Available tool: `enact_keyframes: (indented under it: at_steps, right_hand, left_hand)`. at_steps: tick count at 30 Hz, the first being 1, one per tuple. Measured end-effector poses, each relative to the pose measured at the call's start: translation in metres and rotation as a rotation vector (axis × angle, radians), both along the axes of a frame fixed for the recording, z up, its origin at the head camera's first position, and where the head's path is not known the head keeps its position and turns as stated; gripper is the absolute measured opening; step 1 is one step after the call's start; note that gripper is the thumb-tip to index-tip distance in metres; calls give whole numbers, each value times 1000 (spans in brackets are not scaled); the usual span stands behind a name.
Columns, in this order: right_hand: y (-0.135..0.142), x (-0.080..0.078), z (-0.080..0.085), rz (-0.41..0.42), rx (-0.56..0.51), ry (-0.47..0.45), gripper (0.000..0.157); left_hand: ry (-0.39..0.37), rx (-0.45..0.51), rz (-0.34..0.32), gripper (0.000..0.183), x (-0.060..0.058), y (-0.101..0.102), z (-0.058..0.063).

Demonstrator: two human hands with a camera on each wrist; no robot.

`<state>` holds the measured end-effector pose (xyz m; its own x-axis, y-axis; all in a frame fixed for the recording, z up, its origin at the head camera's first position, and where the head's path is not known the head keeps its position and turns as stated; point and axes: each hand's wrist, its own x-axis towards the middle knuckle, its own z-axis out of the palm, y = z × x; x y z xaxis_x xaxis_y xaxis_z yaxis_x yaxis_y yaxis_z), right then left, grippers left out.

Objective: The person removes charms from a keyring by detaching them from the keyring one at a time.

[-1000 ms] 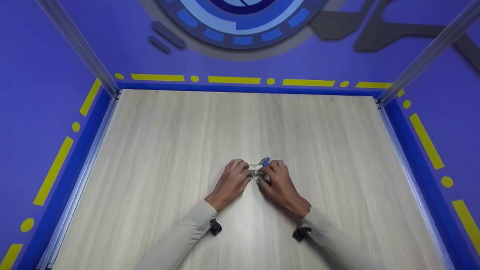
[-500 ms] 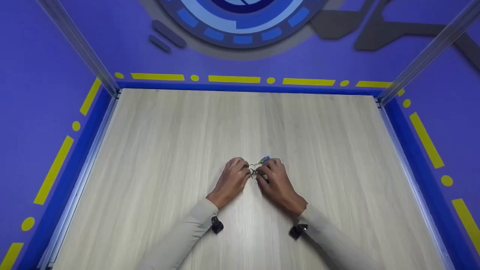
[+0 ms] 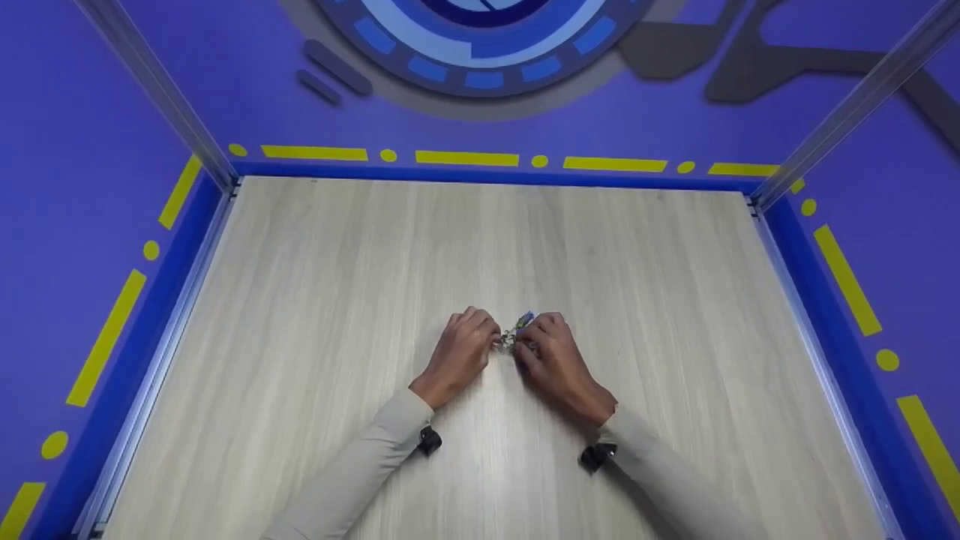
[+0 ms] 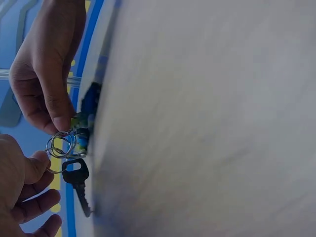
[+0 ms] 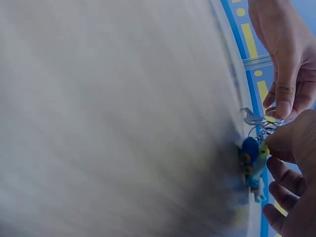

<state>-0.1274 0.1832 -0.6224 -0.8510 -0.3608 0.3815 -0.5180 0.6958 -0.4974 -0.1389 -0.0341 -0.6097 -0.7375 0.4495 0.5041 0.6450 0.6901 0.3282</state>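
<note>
Both hands meet over the middle of the table around a bunch of linked metal key rings [image 4: 61, 144]. My left hand [image 3: 459, 352] pinches a ring between thumb and fingertips. A dark-headed key [image 4: 75, 173] hangs from the ring in the left wrist view, its blade pointing down toward the tabletop. Opposite, my right hand [image 3: 556, 360] pinches the bunch on the charm side. Small figure charms dangle there, a blue one [image 5: 250, 148] and a yellow-green one [image 5: 261, 163] in the right wrist view. Fingers partly hide the rings in the head view.
The light wood-grain tabletop [image 3: 480, 247] spreads around the hands. Blue walls with yellow dashes [image 3: 466, 158] enclose its back and sides, with metal posts [image 3: 161, 90] at the back corners. Dark wrist cameras [image 3: 429, 441] sit at the cuffs.
Both hands have shifted slightly away from the person. The rings, earlier showing as separate loops between the hands, now bunch together at the fingertips, and the blue charm has turned and moved slightly left.
</note>
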Motion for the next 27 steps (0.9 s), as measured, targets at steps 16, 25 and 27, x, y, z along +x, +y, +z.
enact_keyframes:
  at_steps: [16,25,27]
  right_hand:
    - [-3,4,27,103,-155,185,16]
    - [-12,9,31,63,-197,181,14]
    - [-13,9,30,69,-216,170,12]
  left_hand:
    - [-149,301,-89,7,-4,-2,30]
    - [-308,399,-60,7,6,4,56]
    - [-341,424,-57,7,7,4,58]
